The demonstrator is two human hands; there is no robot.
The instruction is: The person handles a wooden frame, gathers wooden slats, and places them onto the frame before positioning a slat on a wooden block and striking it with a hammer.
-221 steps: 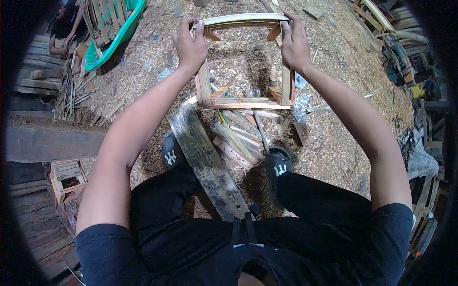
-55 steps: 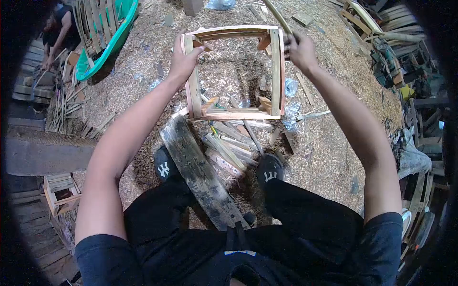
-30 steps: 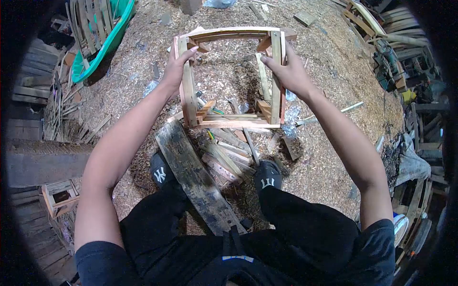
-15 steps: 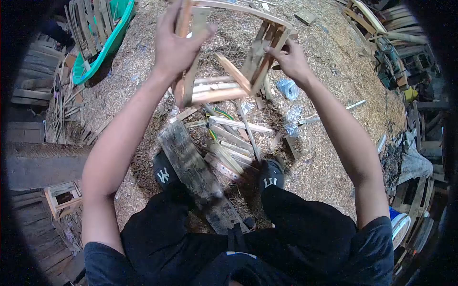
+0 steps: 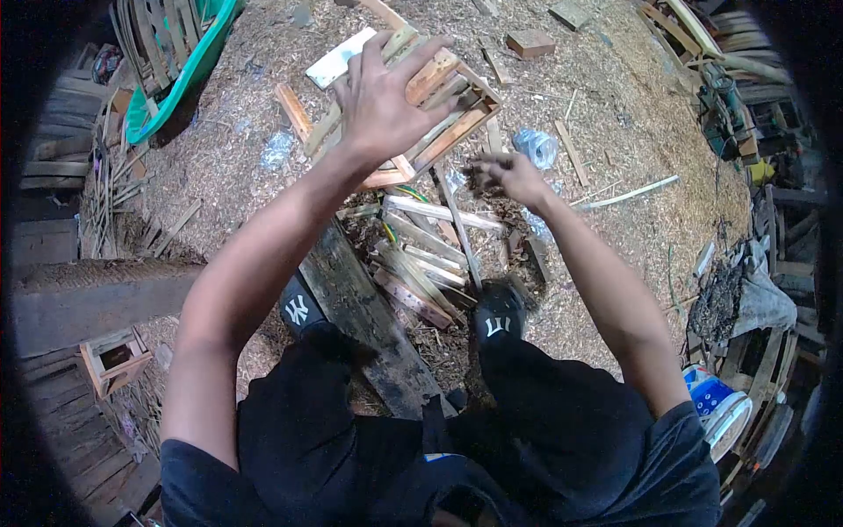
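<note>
A small slatted wooden frame, made of pale strips, tilts over the sawdust-covered ground ahead of me. My left hand lies across its upper slats, fingers spread wide. To the right of the frame and apart from it, my right hand has loosely bent, slightly blurred fingers with nothing visible in them. It hovers near a crumpled clear plastic bag and a dark patch of ground. Below the frame, several loose wooden strips lie in a pile between my feet.
A weathered thick plank slants between my legs, beside my left shoe. A green tub holding wooden pieces stands at upper left. One wood block lies farther out. At lower right is a blue-and-white bucket.
The wooden frame has come lower and turned, and its slatted side now faces up. My right hand has let go of it and moved down; my left hand has shifted right over its top.
</note>
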